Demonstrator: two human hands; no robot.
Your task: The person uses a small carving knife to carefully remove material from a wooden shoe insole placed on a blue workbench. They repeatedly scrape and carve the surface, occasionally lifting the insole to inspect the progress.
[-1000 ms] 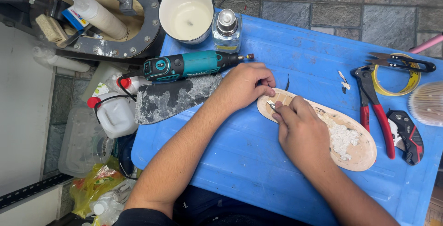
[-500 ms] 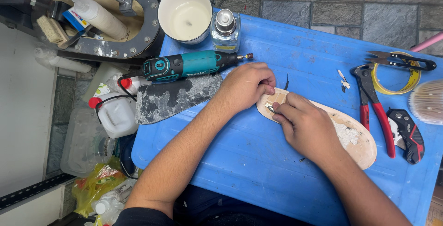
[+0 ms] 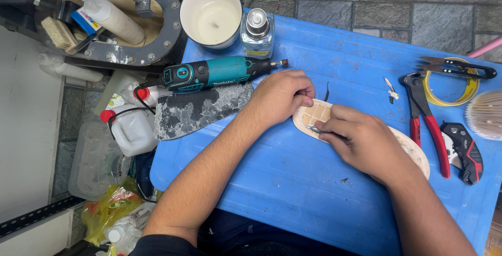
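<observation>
At the frame's centre, the left hand (image 3: 282, 96) is curling closed on the tip of a pale shoe insole (image 3: 314, 114) on the blue table (image 3: 293, 183), while the right hand (image 3: 366, 141) is pinching a small blade (image 3: 314, 128) — scraping, seemingly. Continuing calls for steady pressure. The insole's long axis is running lower right — tip pointing upper left.

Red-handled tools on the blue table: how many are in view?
2: red-handled pliers right of the right hand, and a red-and-black tool beside them. Others may be hidden.

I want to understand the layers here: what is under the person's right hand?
Under the right hand lies a pale insole-shaped piece on the blue board. Both ends show; its middle is covered, and so is most of the small metal tool.
</observation>
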